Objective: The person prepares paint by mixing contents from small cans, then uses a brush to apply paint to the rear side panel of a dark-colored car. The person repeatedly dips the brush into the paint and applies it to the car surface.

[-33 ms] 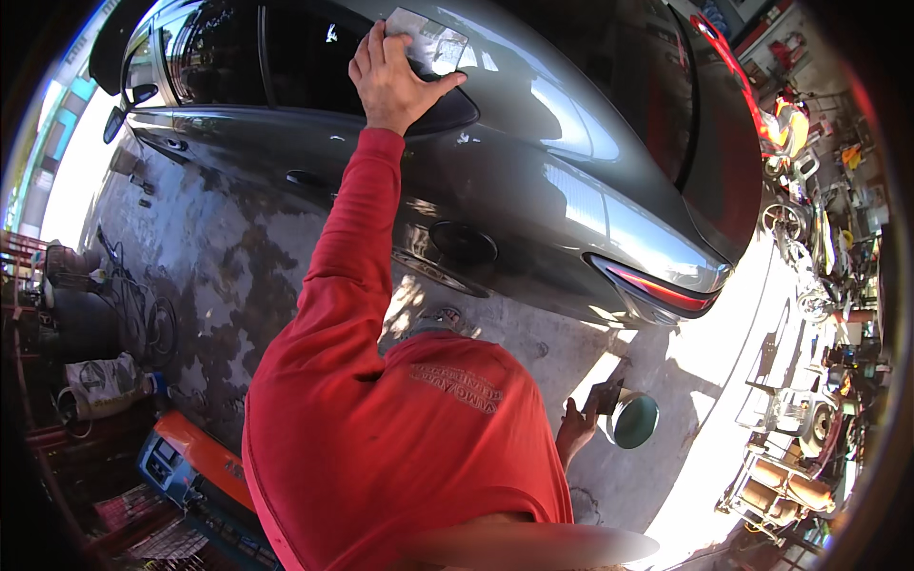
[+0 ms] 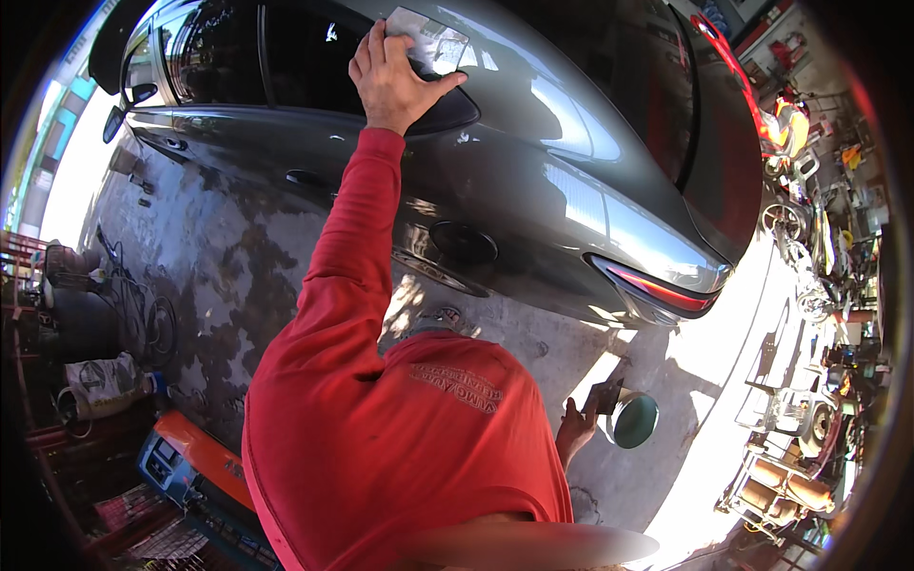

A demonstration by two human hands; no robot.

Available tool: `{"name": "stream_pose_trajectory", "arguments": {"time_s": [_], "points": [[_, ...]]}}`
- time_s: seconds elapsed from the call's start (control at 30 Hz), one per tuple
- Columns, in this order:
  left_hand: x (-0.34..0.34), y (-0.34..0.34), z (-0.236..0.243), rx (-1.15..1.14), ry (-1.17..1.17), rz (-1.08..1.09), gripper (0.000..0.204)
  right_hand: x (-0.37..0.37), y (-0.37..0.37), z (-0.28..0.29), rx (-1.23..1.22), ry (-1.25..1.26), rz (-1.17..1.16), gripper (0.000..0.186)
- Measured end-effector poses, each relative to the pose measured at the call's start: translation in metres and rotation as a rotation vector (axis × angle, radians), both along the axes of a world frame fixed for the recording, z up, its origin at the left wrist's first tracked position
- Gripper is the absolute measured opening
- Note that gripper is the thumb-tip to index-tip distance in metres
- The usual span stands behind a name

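Observation:
My left hand point(image 2: 394, 88), in a red sleeve, grips a shiny, silvery square piece point(image 2: 429, 41) against the dark grey car's point(image 2: 505, 162) rear pillar, beside the small rear side window; its fingers curl at the piece's edge with the thumb spread out. My right hand point(image 2: 577, 430) is low at my right side, closed on a dark flat object point(image 2: 606, 396), partly hidden by my red-clad body. Just beside that object is a round container point(image 2: 634, 420) with a green inside; whether it is held or standing, I cannot tell.
The car's tail light point(image 2: 652, 285) is at right. Concrete floor point(image 2: 209, 285) lies below, with hoses point(image 2: 152, 314) and machinery point(image 2: 81, 314) at left and an orange-and-blue machine point(image 2: 190, 457) lower left. Motorbike parts and clutter point(image 2: 809, 419) line the right edge, with a red object point(image 2: 724, 57) behind the car.

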State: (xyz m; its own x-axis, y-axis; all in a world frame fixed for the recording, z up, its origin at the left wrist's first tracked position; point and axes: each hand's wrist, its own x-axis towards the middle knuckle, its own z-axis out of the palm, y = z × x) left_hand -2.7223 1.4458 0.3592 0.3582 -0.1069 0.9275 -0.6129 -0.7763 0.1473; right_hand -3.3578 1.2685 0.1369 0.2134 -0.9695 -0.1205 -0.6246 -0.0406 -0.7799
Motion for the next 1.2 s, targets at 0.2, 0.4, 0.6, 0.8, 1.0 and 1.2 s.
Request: {"name": "stream_pose_trajectory", "arguments": {"time_s": [0.2,0.4,0.6,0.8,1.0,1.2], "points": [[0.001,0.002,0.004,0.012,0.015,-0.013,0.065,0.007,-0.002,-0.002,0.055,0.070,0.002,0.066],[0.007,0.005,0.003,0.067,0.010,0.014,0.062,0.011,-0.004,-0.009,0.045,0.012,-0.010,0.070],[0.003,0.007,0.006,0.102,0.024,0.021,0.060,0.015,-0.006,-0.007,0.017,0.046,0.054,0.066],[-0.001,0.004,0.014,0.119,0.025,-0.016,0.059,0.022,-0.005,0.000,0.090,-0.063,-0.002,0.060],[-0.020,-0.015,0.042,0.260,0.103,0.002,0.063,0.021,-0.008,0.003,0.097,-0.053,-0.010,0.058],[-0.030,-0.051,0.060,0.378,0.147,0.024,0.070,0.018,0.003,0.003,0.136,-0.137,-0.069,0.053]]}}
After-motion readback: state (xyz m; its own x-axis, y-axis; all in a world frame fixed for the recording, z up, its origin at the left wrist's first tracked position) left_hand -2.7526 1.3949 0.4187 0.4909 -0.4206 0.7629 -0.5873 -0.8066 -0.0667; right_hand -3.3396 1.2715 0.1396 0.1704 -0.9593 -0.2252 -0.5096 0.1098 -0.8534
